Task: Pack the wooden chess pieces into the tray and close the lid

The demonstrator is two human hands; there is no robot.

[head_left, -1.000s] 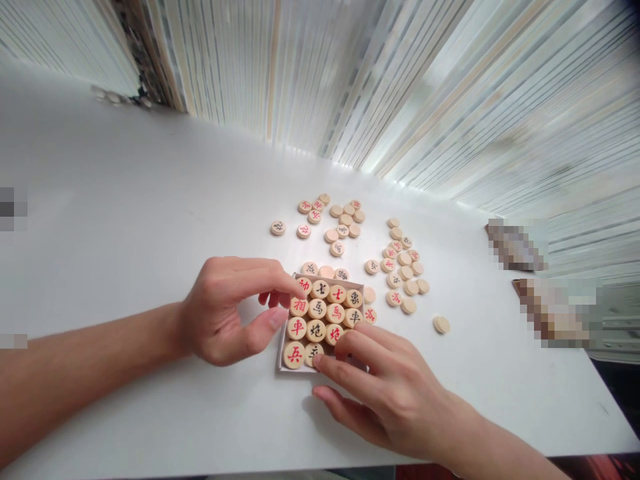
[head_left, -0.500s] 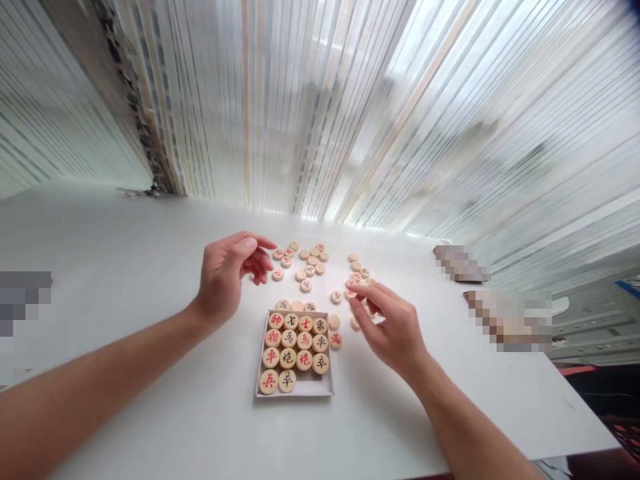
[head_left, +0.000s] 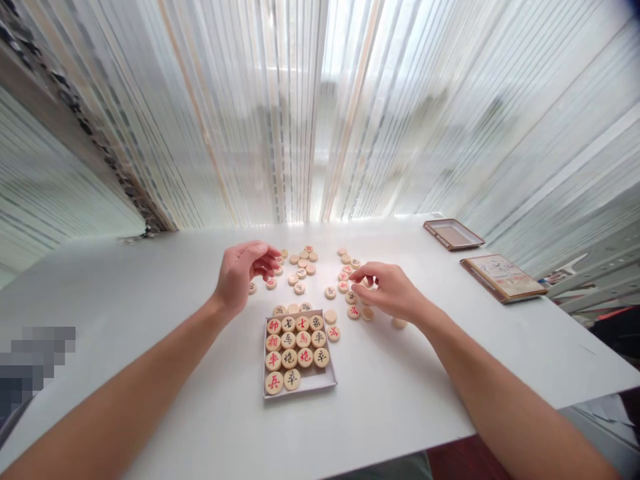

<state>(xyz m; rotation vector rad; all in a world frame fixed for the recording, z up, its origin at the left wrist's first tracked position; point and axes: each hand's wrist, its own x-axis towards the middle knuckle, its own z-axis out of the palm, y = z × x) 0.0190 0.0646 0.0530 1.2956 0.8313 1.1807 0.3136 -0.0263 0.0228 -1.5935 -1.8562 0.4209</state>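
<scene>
A shallow white box (head_left: 326, 384) near the table's front holds several round wooden chess pieces (head_left: 296, 341) with red and black characters. Beyond it, loose pieces (head_left: 300, 272) lie scattered on the white table (head_left: 150, 313). My left hand (head_left: 243, 272) hovers over the left cluster with its fingers curled in a pinch; what they hold is hidden. My right hand (head_left: 390, 292) rests over the right cluster (head_left: 345, 275), fingertips pinched down at a piece there.
At the back right lie a brown box tray (head_left: 453, 234) and a flat lid or board (head_left: 502, 277). Striped sheer curtains (head_left: 320, 107) hang right behind the table's far edge. A few pieces (head_left: 332, 325) sit just beside the white box.
Both hands left the white box and reached out to the scattered pieces beyond it. The camera tilted up, showing more curtain and the back right items.
</scene>
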